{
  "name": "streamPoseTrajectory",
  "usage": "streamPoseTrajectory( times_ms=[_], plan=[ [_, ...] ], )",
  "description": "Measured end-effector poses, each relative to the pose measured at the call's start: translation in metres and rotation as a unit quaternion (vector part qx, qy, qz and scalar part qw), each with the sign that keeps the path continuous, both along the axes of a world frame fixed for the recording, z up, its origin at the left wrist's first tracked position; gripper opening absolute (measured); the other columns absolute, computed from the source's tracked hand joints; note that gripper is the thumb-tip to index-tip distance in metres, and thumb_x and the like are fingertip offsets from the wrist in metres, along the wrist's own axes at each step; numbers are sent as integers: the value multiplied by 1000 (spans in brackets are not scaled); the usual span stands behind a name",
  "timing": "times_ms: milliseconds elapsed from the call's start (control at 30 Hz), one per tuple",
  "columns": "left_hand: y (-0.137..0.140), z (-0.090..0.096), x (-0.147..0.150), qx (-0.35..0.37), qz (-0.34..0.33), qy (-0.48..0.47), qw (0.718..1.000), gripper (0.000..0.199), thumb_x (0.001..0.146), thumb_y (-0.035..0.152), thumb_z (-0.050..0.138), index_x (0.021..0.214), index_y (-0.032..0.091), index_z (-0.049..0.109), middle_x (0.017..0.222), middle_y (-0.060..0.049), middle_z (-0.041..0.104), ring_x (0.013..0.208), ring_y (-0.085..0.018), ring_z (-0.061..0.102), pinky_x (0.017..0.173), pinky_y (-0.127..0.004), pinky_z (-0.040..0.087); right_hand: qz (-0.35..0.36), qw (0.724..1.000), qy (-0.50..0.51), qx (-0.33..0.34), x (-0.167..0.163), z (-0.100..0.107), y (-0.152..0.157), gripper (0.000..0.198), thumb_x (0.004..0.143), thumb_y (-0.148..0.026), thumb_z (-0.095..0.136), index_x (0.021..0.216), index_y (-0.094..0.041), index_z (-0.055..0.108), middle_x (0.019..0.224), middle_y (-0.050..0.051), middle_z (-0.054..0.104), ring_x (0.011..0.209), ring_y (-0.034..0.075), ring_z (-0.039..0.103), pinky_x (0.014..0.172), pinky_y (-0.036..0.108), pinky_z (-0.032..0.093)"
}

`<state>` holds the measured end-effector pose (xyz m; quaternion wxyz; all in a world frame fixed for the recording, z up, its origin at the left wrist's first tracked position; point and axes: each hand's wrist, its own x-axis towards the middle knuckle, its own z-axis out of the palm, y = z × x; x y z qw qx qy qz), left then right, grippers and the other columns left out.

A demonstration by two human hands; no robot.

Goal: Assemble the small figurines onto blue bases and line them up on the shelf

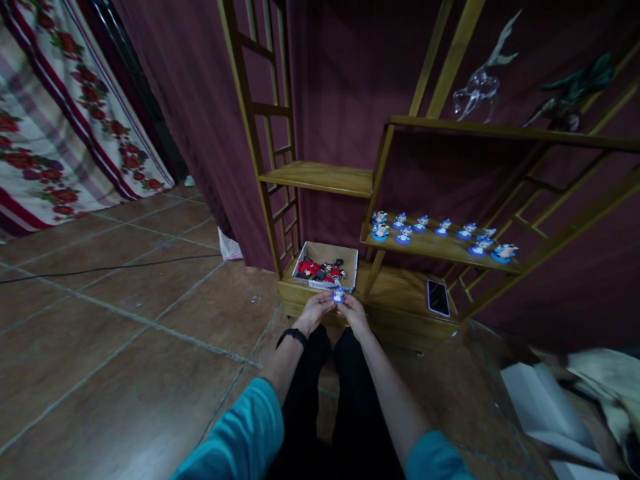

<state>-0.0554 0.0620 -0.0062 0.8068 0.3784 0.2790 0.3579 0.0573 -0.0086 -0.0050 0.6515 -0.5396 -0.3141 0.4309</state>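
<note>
A small blue and white figurine on a purple-blue base is held upright between my two hands, just in front of the shelf unit. My left hand pinches it from the left, and my right hand grips its right side. Right behind them, a white open box stands on the bottom shelf, with several red and black figurines lying in it. Several similar blue figurines stand in two rows on the middle shelf to the right.
A phone lies on the bottom shelf at the right. A clear glass deer figure and a dark green sculpture occupy the upper shelf. White boxes rest on the floor at the right; a black cable crosses the tiles at the left.
</note>
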Motion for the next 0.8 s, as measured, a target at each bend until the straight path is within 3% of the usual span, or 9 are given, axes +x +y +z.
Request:
streamPoseTrajectory(
  times_ms=[433, 800],
  plan=[
    [0, 1, 0, -4, -9, -12, 1000, 42, 53, 6, 74, 93, 11, 65, 84, -10, 67, 77, -16, 62, 77, -28, 44, -1, 1000, -7, 10, -1, 3, 0, 42, 59, -25, 64, 100, -21, 57, 81, 2, 65, 73, 14, 59, 59, 24, 47],
    [-2, 3, 0, -12, 6, 3, 1000, 42, 51, 8, 76, 92, 10, 65, 81, -9, 68, 74, -15, 62, 75, -27, 45, -9, 1000, -1, 1, 0, 0, 0, 45, 59, -30, 65, 102, -19, 58, 85, 3, 66, 75, 16, 60, 61, 25, 49]
  ],
)
